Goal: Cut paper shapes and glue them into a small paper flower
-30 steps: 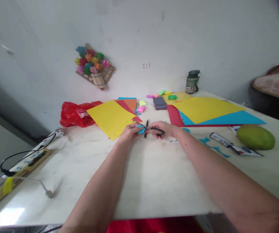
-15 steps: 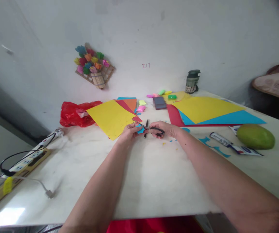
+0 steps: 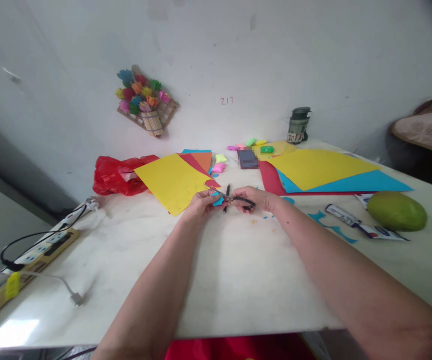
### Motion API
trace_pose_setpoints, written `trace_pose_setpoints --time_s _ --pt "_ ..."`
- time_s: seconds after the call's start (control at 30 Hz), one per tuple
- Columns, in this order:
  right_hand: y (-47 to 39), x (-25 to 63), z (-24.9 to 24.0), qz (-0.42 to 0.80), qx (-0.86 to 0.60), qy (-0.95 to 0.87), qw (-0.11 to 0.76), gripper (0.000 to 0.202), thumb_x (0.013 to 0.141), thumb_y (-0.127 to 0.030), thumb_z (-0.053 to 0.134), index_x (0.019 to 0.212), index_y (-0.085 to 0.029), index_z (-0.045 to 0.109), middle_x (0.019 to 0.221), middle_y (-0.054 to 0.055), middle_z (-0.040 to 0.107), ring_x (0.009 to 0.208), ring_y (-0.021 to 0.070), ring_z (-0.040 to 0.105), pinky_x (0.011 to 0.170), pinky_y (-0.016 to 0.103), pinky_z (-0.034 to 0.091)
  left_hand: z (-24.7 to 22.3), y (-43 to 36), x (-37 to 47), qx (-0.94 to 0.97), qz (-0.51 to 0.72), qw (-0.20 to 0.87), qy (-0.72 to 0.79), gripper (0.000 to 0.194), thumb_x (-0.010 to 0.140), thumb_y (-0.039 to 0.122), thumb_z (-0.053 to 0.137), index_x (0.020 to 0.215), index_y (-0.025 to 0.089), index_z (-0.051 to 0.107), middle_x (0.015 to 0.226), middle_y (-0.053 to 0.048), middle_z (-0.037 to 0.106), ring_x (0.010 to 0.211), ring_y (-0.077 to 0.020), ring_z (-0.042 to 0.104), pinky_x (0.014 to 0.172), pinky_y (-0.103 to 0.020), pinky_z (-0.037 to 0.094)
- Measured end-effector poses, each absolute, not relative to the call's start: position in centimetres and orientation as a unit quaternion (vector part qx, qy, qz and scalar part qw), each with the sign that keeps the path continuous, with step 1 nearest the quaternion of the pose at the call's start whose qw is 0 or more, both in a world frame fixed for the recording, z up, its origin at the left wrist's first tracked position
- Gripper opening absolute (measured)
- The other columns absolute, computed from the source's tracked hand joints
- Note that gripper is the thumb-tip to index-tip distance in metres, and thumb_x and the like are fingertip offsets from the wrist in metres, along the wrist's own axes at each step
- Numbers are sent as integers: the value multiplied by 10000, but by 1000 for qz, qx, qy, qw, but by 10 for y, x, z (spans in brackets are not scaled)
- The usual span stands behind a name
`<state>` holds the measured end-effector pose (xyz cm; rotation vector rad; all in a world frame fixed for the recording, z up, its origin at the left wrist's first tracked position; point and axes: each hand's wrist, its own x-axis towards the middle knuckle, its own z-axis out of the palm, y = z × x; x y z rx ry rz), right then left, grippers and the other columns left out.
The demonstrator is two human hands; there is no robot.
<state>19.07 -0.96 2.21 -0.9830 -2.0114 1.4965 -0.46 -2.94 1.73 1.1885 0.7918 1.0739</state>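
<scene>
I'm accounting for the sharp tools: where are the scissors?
Mid-picture in the head view, the scissors are in the right hand, beside the blue piece in the left hand.

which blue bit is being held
The blue piece pinched in the left hand, beside the scissors; the blue scraps near the mango lie on the table.

Free tabletop (image 3: 238, 280) nearside, pen (image 3: 228, 189) behind scissors (image 3: 244, 201)

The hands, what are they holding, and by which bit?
The right hand holds scissors by the black handles; the left hand holds a blue piece by one edge.
</scene>
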Motion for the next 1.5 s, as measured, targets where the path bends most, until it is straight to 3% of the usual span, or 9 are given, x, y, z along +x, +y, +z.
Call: trace_pose_setpoints --time_s 0.43,0.83,1.5 --pt "-10 190 22 534 -367 -721 244 281 690 -420 578 718 -148 516 521 -24 545 366 59 468 318 166 267 12 -24 -6 555 460 588 367 237 621 326 689 674 109 611 605 -17 613 450 -69 516 450 -195 388" --pt "-7 191 18 524 -374 -723 253 299 686 -436 582 744 -150 514 531 -27 544 362 56 469 313 158 270 18 -27 -7 575 405 635 319 267 692 355 633 755 97 600 655 -41 605 490 -64 514 466 -176 383" --pt "-3 191 15 530 -371 -719 254 332 647 -460 623 723 -155 517 523 -30 551 358 58 474 319 166 312 18 -26 -7 561 411 632 342 256 671 337 659 726 120 534 637 -24 602 507 -91 571 511 -197 456"
